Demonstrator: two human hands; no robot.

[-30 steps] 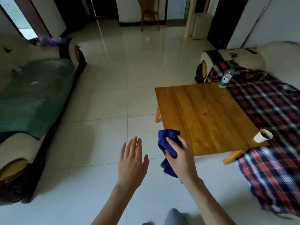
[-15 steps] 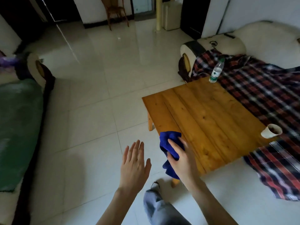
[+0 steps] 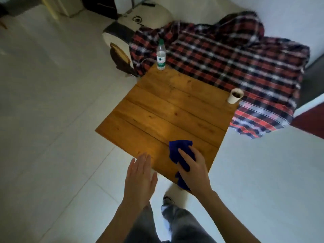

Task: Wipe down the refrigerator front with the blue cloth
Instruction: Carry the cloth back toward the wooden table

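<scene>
Pale floor tiles (image 3: 52, 120) surround a low wooden surface (image 3: 166, 109). Over its near corner the right hand (image 3: 194, 171) grips the blue cloth (image 3: 177, 148), fingers (image 3: 185, 155) curled round the bunched fabric (a tail hangs below the palm). Just left, the left hand (image 3: 139, 179) is flat, fingers straight and together, holding nothing. A water bottle (image 3: 161, 55) stands at the far corner, a paper cup (image 3: 235, 96) at the right corner, beside a plaid blanket (image 3: 228, 55)

cloth (image 3: 177, 149): blue fabric | table (image 3: 157, 111): glossy wood | floor (image 3: 52, 120): glossy tile
</scene>
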